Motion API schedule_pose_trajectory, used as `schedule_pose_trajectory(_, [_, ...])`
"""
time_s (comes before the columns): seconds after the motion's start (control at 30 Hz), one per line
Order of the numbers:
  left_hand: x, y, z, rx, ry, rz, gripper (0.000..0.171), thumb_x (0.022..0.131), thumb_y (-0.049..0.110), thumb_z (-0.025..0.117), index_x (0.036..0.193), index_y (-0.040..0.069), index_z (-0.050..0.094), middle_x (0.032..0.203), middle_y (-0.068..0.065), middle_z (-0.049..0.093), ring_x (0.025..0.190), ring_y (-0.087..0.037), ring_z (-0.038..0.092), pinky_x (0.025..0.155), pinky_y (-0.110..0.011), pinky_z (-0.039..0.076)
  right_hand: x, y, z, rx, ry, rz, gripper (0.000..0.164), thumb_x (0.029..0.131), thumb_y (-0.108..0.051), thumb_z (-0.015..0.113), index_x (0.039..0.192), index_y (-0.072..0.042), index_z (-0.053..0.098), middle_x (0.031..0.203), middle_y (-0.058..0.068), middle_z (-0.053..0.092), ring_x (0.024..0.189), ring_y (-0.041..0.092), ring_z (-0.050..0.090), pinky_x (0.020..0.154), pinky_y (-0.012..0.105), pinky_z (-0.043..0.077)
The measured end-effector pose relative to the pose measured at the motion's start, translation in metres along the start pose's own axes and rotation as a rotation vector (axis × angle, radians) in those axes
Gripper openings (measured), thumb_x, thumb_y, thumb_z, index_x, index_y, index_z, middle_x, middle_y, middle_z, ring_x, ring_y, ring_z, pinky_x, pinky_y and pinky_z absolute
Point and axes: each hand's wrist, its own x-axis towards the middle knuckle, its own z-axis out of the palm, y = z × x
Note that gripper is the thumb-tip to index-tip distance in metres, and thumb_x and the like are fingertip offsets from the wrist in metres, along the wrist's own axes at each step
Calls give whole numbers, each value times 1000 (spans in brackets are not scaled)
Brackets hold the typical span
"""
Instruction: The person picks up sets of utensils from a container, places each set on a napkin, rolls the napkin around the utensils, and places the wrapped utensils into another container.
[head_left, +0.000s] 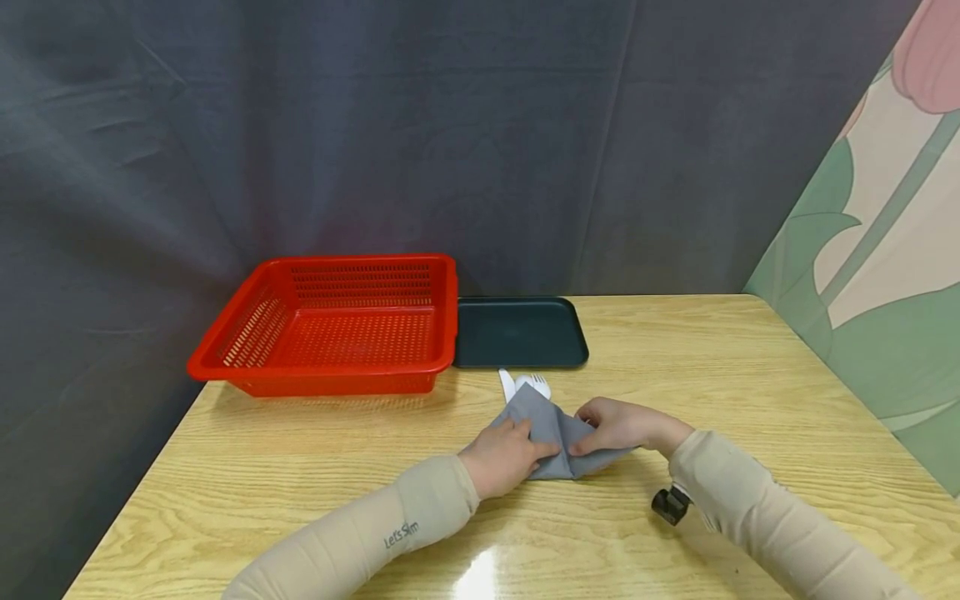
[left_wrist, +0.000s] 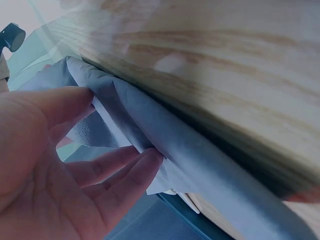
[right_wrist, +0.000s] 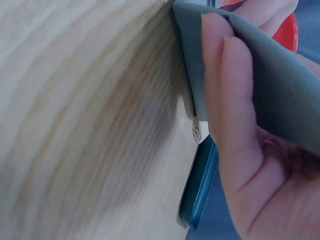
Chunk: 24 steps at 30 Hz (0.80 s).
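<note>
A grey cloth napkin point(head_left: 536, 417) lies partly folded on the table, creased down its middle. White cutlery pokes out beyond its far corner: a knife point(head_left: 507, 385), a fork point(head_left: 539, 384) and a rounded piece between them; their lower parts are hidden under the cloth. My left hand point(head_left: 504, 458) rests on the napkin's left part, fingers pressing it and the index finger reaching toward the crease. On the right side, my right hand point(head_left: 621, 423) holds a raised flap of the napkin between thumb and fingers, as the right wrist view shows point(right_wrist: 235, 110).
A red plastic basket point(head_left: 330, 382) stands at the back left of the wooden table point(head_left: 675, 350). Touching or close beside it is a dark green tray point(head_left: 517, 333), just behind the cutlery. A dark curtain point(head_left: 450, 150) hangs behind the table.
</note>
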Motion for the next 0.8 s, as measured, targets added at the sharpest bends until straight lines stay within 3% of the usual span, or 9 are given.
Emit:
schedule_pose_trajectory(0.27, [0,-1,1,5,6,-2,36,94,32,53,129,43,52,100,-2,61,85,-14,58,70,-25,52,2,0,5,100,-18,-12,21,86,-15,65,95,5,63,76,1,59,64,9,50,59,22,41])
schedule_pose_trajectory(0.6, [1,-1,5,8,43,5,32,93,31,56,124,39,57,102,-2,62,87,-15,60,69,-26,53,2,-1,14,318,-41,30,25,89,-11,60,103,10,56,87,10,61,64,8,62,63,22,54])
schedule_pose_trajectory(0.8, [3,-1,-1,-38,-38,-58,38,92,36,56,129,30,53,115,-1,60,98,-16,60,71,-27,54,3,0,17,353,-33,23,26,90,-13,59,102,9,54,77,7,65,62,8,65,65,26,55])
